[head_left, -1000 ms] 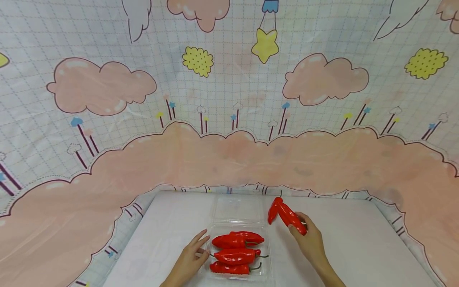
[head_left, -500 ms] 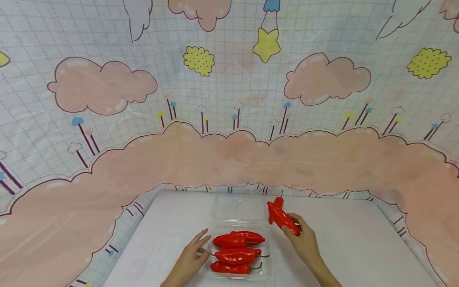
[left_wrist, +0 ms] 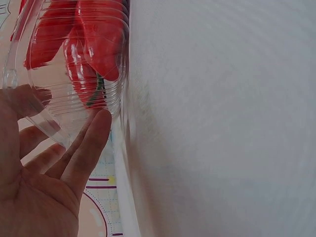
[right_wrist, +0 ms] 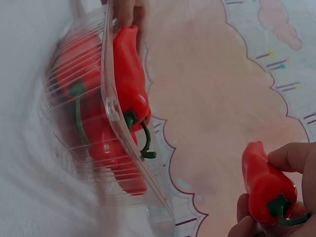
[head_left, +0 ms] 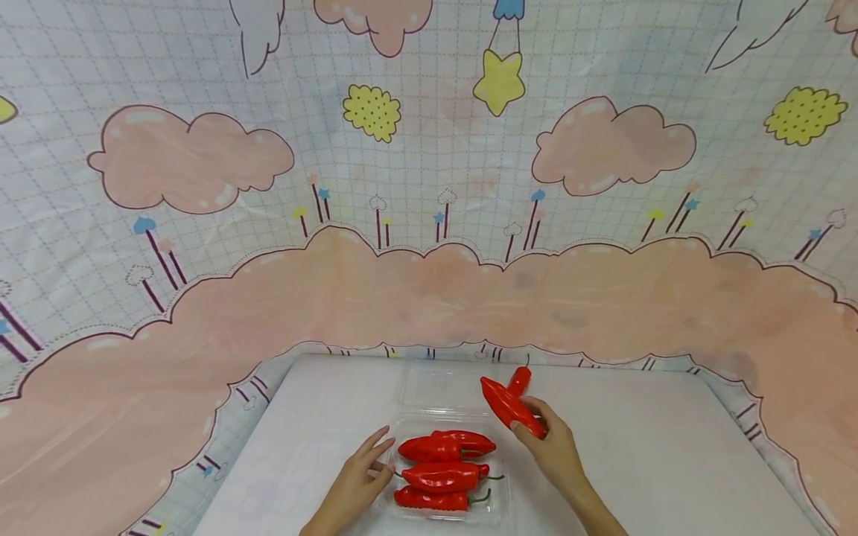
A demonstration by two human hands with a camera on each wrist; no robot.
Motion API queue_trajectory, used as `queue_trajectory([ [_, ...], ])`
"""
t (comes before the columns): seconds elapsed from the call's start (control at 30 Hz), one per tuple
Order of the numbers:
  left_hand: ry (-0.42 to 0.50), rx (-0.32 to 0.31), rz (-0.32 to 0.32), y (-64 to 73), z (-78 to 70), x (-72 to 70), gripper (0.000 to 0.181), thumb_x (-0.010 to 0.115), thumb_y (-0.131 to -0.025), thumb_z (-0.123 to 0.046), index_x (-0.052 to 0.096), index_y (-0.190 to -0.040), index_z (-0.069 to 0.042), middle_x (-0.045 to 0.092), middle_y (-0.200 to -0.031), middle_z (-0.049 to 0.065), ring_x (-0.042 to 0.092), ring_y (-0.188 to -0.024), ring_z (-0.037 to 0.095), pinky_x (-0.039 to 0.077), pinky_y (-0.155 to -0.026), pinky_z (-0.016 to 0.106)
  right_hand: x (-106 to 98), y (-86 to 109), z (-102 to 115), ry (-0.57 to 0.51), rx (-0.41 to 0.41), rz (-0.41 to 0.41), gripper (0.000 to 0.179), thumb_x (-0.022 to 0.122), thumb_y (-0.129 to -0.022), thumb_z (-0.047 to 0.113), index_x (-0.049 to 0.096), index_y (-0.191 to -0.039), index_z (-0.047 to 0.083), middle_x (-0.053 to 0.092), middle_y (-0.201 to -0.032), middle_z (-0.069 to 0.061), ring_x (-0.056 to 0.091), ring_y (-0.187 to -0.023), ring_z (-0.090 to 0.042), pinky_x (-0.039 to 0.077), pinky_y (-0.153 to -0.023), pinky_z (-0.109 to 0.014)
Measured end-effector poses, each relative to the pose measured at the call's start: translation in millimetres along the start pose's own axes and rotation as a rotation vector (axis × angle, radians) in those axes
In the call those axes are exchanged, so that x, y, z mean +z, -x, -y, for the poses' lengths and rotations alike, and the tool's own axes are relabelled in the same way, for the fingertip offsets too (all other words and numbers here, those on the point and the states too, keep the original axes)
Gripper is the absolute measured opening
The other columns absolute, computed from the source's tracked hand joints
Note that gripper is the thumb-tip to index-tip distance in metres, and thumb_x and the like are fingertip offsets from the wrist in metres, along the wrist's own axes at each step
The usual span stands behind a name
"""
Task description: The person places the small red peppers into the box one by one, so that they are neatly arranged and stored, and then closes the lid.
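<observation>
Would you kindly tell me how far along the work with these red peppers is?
Four red peppers already lie in the clear container. The right hand holds another pepper, not yet inside. What seems left is placing that one, then probably the sixth pepper lying on the table, and perhaps closing the lid, which lies open.

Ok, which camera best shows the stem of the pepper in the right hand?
Right wrist: the green stem shows close up on the pepper. In the head view the right hand mostly hides it; I can't make it out in the left wrist view.
</observation>
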State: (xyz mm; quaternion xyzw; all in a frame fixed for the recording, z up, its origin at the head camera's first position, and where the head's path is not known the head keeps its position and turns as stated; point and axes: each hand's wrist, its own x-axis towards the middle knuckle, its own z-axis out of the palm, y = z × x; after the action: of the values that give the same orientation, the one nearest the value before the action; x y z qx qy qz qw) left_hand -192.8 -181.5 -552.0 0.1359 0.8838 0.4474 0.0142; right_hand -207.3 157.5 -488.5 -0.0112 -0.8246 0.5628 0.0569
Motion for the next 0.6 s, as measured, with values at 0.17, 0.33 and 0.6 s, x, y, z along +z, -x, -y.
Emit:
queue_trajectory([
  [0.17, 0.000, 0.028, -0.006, 0.8, 1.3, 1.0, 0.049, 0.063, -0.094, -0.015, 0.053, -0.139, 0.000, 0.037, -0.155, 0.018, 0.067, -0.087, 0.005, 0.059, -0.075, 0.019, 6.0, -0.9, -0.3, -0.033, -0.019, 0.012, 0.046, 0.070, -0.089, 0.013, 0.057, -0.133, 0.011, 0.064, -0.117, -0.013, 0.058, -0.102, -0.024, 0.055, -0.075, -0.021],
  [0.33, 0.001, 0.034, -0.006, 1.0, 1.8, 0.9, 0.049, 0.063, -0.094, -0.015, 0.053, -0.139, 0.000, 0.037, -0.155, 0.018, 0.067, -0.086, 0.004, 0.059, -0.075, 0.018, 10.7, 0.5, 1.6, -0.052, -0.008, 0.038, 0.046, 0.072, -0.088, 0.016, 0.058, -0.132, 0.014, 0.064, -0.119, -0.011, 0.059, -0.102, -0.022, 0.059, -0.078, -0.026],
  [0.6, 0.002, 0.025, -0.003, 1.6, 0.9, 0.4, 0.049, 0.063, -0.094, -0.016, 0.052, -0.139, -0.001, 0.037, -0.156, 0.018, 0.068, -0.088, 0.006, 0.059, -0.075, 0.020, 19.7, 1.3, 1.8, -0.091, -0.014, 0.087, 0.044, 0.075, -0.085, 0.013, 0.062, -0.127, 0.013, 0.065, -0.120, -0.012, 0.061, -0.100, -0.022, 0.061, -0.078, -0.031],
])
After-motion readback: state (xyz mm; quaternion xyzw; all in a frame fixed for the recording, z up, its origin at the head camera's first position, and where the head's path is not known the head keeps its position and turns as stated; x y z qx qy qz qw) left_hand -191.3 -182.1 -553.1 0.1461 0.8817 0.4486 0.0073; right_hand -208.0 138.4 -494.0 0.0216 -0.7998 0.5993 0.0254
